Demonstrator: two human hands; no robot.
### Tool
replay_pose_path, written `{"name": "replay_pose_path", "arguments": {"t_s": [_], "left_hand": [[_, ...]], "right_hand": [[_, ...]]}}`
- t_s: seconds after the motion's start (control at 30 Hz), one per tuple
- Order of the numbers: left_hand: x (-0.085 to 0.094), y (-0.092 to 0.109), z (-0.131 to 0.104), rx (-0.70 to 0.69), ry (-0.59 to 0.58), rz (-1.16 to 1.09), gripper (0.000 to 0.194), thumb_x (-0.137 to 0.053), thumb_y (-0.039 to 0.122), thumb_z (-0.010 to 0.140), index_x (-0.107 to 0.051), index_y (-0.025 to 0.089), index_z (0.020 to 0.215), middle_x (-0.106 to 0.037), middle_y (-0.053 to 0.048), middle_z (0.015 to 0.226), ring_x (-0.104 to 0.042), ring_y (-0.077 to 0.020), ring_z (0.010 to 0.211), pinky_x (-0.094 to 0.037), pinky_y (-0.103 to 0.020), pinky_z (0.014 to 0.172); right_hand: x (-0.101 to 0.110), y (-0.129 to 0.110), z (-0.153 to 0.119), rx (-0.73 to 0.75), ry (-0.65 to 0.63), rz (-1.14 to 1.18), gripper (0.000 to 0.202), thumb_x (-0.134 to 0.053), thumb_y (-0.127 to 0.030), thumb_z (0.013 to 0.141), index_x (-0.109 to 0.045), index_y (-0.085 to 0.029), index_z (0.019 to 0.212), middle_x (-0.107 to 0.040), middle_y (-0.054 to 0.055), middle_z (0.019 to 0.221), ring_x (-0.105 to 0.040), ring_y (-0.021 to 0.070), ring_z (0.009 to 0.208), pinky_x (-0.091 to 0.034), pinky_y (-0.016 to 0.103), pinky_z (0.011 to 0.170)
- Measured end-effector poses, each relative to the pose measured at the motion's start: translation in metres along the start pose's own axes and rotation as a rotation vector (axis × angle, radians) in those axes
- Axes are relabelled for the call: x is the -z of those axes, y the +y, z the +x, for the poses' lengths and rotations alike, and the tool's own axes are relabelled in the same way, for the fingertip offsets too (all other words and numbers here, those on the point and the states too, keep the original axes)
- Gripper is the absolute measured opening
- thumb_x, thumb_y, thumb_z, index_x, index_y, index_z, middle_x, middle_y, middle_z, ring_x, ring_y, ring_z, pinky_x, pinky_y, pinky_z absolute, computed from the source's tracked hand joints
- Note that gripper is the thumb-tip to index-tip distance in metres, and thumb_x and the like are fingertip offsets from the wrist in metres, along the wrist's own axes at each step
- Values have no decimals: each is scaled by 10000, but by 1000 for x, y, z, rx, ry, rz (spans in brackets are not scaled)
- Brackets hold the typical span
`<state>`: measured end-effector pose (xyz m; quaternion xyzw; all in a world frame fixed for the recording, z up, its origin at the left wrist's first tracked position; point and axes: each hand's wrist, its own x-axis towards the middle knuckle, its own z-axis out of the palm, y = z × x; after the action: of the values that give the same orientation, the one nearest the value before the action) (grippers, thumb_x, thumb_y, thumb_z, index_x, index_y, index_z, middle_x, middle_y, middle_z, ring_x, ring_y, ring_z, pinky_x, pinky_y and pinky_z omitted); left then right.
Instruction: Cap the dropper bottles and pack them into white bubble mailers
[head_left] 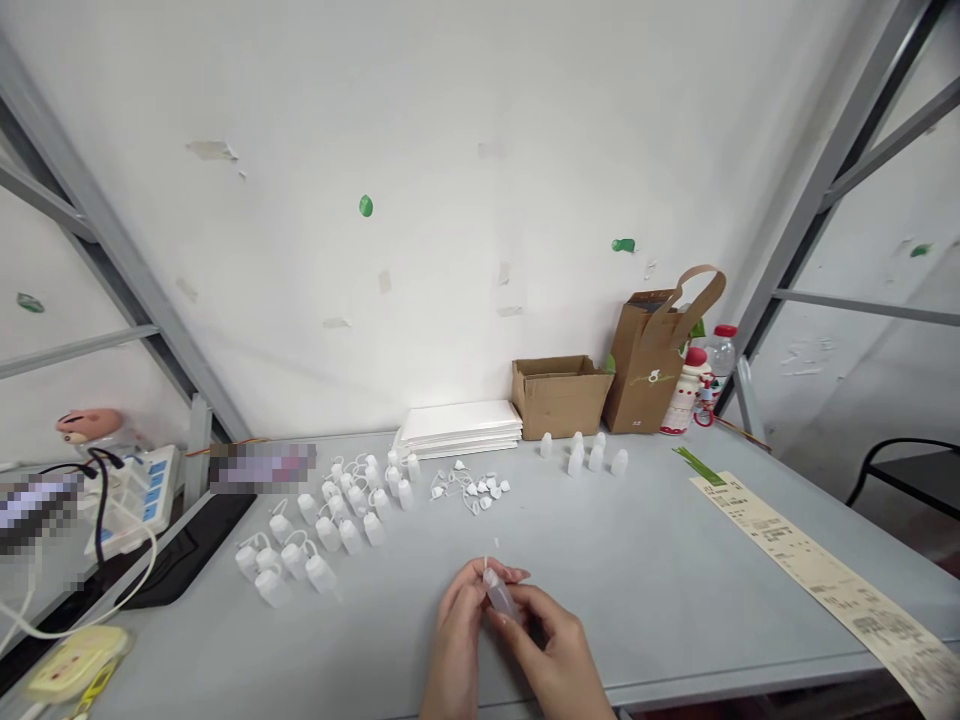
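- Holding a small translucent bottle (502, 597) between both hands, over the near middle of the grey table (630, 570).
- With the right hand (544, 635), clamping thumb and fingers on the bottle's body from the right and near side.
- With the left hand (461, 610), closing thumb and fingers about the far, narrow end, beside a small white strip (486, 563); cannot tell, at this size, exactly where on the strip or neck to place the fingertips' pressure.
- Steady the body with light pressure only; likely to dent under a hard squeeze, judging by the see-through wall.
- Work the left fingertips close to the neck, with the strip untwisted; probably better pressed evenly than from one side.
- Tilt the narrow end toward far left, as now, to leave the top in sight.
- Take care around the loose white caps (495, 492) lying beyond the hands; best handled singly, to avoid tangling the thin loops.
- Steer sleeves clear of the bottles with loops (350, 537) on the left and the plain bottles (619, 463) at far right; apt to topple at a knock.
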<state>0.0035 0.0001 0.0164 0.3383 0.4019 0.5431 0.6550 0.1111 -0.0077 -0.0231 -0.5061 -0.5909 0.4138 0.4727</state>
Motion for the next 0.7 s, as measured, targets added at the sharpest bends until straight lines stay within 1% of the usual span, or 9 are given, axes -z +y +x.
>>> {"name": "replay_pose_path", "arguments": {"t_s": [0.17,0.3,0.4,0.53,0.7], "left_hand": [[-2,0,0,-4,-16,-66,181,-493,268,715,-638,160,720,-642,-50,758,-569,-213,777,-434,-339,758],[0,-3,2,7,-30,-135,154,-521,257,709,-641,159,710,-634,-47,760,-564,-214,804,-421,-339,781],[4,-7,4,20,-75,-205,140,-524,240,718,-637,158,715,-631,-49,762,-557,-214,829,-406,-339,802],[7,-9,6,75,-119,-276,124,-527,225,720,-630,156,723,-621,-50,756,-556,-218,854,-390,-343,818],[6,-9,7,146,-78,-365,78,-582,216,668,-629,158,689,-604,-34,719,-564,-226,902,-374,-349,876]], "right_hand": [[2,2,2,6,-3,-14,241,-588,-399,777,-699,-202,859,-702,41,772,-608,185,675,-489,237,620],[2,0,2,5,-1,31,237,-603,-398,766,-700,-194,837,-692,41,746,-603,186,674,-492,242,627],[3,-1,2,-19,-19,97,250,-604,-412,766,-690,-184,816,-677,39,730,-592,178,669,-486,244,638],[3,0,3,-60,-35,185,277,-625,-435,745,-686,-174,813,-651,29,698,-563,155,630,-471,234,606],[-1,3,2,-62,-2,279,297,-664,-454,704,-695,-172,791,-643,26,689,-549,151,631,-461,237,605]]}}
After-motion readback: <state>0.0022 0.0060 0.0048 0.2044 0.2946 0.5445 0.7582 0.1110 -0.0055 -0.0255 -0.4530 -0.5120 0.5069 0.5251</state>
